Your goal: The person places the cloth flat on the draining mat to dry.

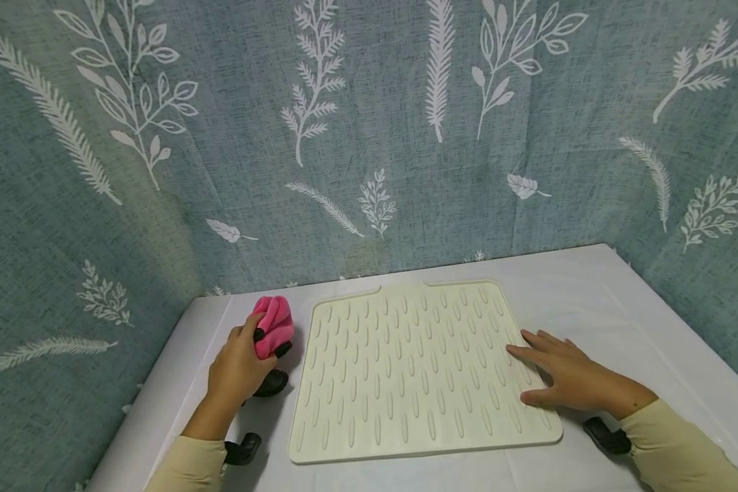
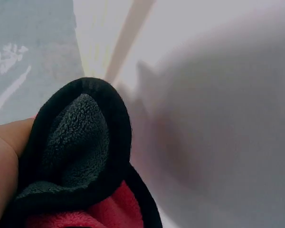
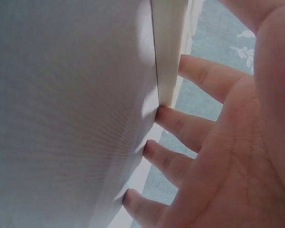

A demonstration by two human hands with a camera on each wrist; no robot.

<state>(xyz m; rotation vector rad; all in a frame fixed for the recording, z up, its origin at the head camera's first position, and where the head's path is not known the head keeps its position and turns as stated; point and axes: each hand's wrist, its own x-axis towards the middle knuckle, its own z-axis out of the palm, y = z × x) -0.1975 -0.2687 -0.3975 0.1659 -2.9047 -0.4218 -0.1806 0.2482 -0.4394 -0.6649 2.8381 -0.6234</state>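
A bunched pink cloth point(image 1: 275, 323) with black edging is gripped in my left hand point(image 1: 236, 365), above the table at the left of the mat. In the left wrist view the cloth point(image 2: 80, 142) shows a dark grey fleecy side and a red-pink side. The cream mat point(image 1: 400, 430), with rows of raised oval ridges, lies flat on the table. Spread over its right edge is my right hand point(image 1: 559, 372), fingers apart and holding nothing. In the right wrist view its fingertips point(image 3: 164, 114) touch the mat's edge and the tabletop.
The table point(image 1: 590, 301) has a white covering. A blue-green curtain point(image 1: 393, 150) with white leaf patterns stands behind it and along both sides. Black straps point(image 1: 607, 436) show at both wrists, below the beige sleeves point(image 1: 682, 444).
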